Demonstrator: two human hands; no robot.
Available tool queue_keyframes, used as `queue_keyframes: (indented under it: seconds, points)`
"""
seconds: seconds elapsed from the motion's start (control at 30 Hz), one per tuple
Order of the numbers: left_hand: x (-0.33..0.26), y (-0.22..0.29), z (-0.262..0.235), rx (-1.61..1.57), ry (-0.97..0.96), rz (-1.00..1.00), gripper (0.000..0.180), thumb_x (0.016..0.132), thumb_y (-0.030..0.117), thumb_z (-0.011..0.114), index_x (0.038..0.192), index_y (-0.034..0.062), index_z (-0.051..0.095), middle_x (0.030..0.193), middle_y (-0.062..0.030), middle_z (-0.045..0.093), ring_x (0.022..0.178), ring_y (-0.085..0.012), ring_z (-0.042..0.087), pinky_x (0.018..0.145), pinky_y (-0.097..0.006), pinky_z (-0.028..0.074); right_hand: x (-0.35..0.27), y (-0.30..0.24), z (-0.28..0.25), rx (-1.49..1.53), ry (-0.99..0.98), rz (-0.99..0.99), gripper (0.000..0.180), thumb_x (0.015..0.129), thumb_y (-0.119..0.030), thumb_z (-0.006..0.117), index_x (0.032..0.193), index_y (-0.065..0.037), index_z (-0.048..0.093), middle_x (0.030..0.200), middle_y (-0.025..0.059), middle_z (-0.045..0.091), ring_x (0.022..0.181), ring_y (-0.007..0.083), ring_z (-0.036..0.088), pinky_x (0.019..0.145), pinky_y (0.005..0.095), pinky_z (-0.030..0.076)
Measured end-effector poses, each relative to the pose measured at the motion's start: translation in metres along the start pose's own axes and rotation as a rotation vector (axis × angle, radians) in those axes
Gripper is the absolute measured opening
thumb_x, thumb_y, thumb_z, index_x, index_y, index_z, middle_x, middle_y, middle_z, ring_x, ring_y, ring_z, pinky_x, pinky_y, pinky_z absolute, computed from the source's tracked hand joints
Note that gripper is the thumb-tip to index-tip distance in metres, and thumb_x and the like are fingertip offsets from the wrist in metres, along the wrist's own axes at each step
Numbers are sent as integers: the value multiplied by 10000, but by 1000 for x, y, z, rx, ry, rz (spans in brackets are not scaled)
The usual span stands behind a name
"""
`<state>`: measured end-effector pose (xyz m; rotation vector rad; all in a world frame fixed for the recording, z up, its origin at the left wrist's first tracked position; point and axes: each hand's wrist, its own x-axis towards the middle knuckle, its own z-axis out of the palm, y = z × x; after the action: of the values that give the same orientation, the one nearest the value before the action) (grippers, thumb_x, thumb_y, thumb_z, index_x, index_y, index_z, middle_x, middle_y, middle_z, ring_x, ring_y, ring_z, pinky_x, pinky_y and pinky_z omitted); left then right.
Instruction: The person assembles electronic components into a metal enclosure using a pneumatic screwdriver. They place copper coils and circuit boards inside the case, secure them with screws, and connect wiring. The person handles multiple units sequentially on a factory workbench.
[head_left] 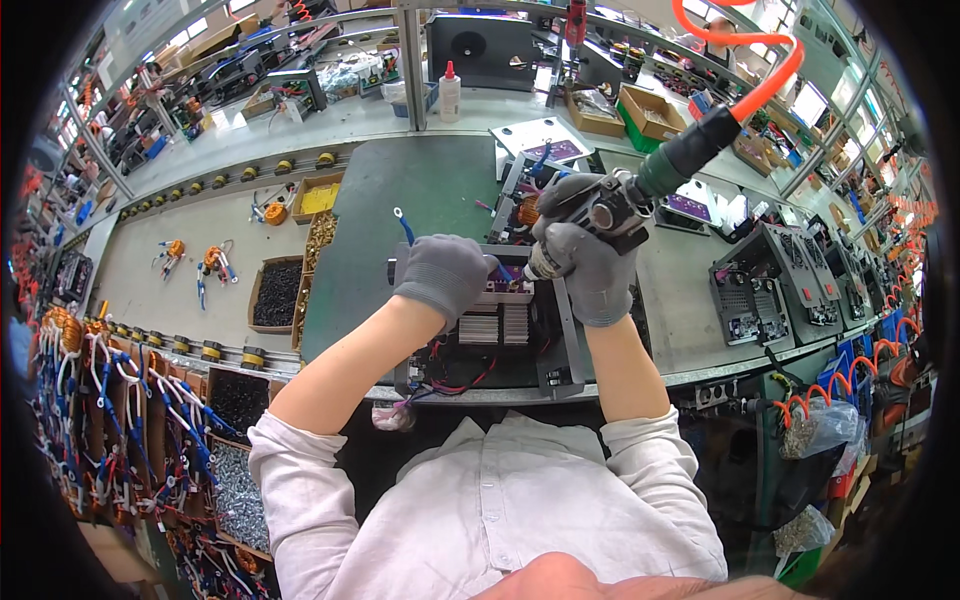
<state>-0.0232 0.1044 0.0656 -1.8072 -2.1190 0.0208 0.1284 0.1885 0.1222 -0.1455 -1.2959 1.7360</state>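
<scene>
My right hand (597, 255), in a grey glove, is wrapped round a pneumatic screwdriver (606, 212). A dark green coupling (672, 168) joins the tool to its orange hose (775, 80). The tool's nose points down and left, over the circuit board of an open black metal chassis (562, 335). Also gloved, my left hand (445, 272) is closed around a blue cable (404, 226), whose ring terminal sticks up past the fist. Silver finned heat sinks (497, 328) and loose wires show inside the chassis. My right hand hides part of the board and the copper coil (527, 210) behind it.
At left stand boxes of black parts (276, 294) and brass parts (318, 243), with coils (215, 260) lying beyond. Wired coils hang at lower left (100, 400). More black chassis (770, 270) stand at right. A red-capped bottle (450, 95) is behind.
</scene>
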Motion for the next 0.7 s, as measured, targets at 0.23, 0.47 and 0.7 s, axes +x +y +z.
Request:
queue_keyframes:
  seconds: [0.23,0.47,0.7]
  points:
    - [-5,13,16,200,130,66,253,883,267,549,713,91,612,628,-65,597,579,-225,636,482,-378,482,11,7,19,-163,-35,-35,267,685,101,635,934,4,628,857,52,646,735,103,597,669,249,500]
    - [-6,13,-4,-120,49,-59,141,862,174,552,805,75,636,710,-89,625,643,-242,652,512,-387,497,18,16,24,-286,-68,-50,261,666,81,638,919,16,614,793,36,629,704,89,578,639,247,491]
    - [-8,12,10,45,33,36,125,856,205,556,818,98,609,744,-80,628,692,-235,673,552,-363,517,25,15,12,-221,-29,-44,235,674,44,650,905,16,614,757,27,631,642,81,571,577,233,484]
